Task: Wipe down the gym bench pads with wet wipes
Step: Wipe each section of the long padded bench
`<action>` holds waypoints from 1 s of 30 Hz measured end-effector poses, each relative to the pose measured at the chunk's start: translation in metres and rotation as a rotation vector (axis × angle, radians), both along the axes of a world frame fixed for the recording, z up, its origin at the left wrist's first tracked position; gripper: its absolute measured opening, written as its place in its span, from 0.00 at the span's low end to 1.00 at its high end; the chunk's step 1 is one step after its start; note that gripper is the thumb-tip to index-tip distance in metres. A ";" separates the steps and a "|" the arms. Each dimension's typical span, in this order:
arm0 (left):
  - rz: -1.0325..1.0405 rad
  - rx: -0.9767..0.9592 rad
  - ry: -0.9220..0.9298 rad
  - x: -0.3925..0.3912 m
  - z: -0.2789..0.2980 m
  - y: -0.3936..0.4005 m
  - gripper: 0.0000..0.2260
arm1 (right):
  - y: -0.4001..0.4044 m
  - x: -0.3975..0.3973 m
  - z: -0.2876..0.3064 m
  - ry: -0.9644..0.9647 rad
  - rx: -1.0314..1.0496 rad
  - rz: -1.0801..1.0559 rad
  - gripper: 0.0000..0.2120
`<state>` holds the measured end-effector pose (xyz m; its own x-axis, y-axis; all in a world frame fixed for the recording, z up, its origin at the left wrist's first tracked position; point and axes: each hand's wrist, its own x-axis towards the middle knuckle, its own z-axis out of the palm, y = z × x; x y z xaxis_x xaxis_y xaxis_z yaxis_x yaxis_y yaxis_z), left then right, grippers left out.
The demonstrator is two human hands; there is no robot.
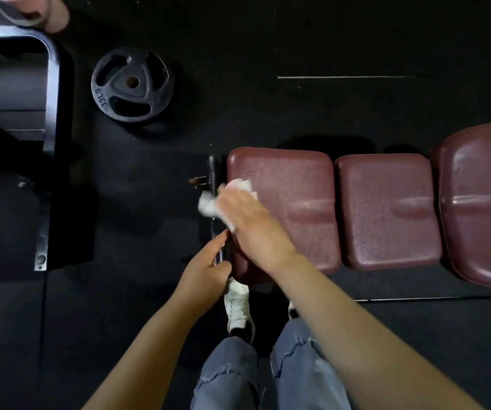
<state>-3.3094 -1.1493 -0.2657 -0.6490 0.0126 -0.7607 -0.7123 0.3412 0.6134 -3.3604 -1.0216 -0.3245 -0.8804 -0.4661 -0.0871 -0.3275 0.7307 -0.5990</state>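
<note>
Maroon padded vinyl bench pads (386, 208) lie in a row on the black rubber floor (297, 39). On the leftmost pad's left edge, the right hand (248, 217) presses a crumpled white wet wipe (208, 204) with fingers straight and close together. The left hand (208, 266) seems to curl around the dark metal end bar (215, 202), though shadow blurs the grip. A black iron weight plate (132, 85) lies well apart.

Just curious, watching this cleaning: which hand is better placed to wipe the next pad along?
The right hand. It already presses the wipe on the end pad, right beside the middle pad. The left hand has no wipe; it grips the bar at the bench's end.
</note>
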 end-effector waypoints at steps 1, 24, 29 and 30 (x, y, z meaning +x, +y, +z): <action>-0.032 -0.012 0.001 -0.001 0.001 -0.001 0.27 | 0.016 0.002 -0.004 0.004 0.009 0.211 0.32; -0.009 0.016 -0.069 0.002 -0.001 0.002 0.35 | 0.145 0.034 -0.028 0.022 0.130 -0.483 0.33; 0.044 0.030 -0.055 0.002 -0.002 0.002 0.35 | 0.064 0.046 -0.001 -0.130 0.061 -0.652 0.20; 0.073 0.028 -0.052 0.004 -0.003 0.002 0.33 | 0.041 0.052 0.011 -0.167 -0.024 -0.499 0.18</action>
<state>-3.3056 -1.1471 -0.2684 -0.6089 -0.0118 -0.7932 -0.7655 0.2709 0.5836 -3.3081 -0.9808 -0.3136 -0.9708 0.0024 -0.2400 0.1581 0.7588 -0.6319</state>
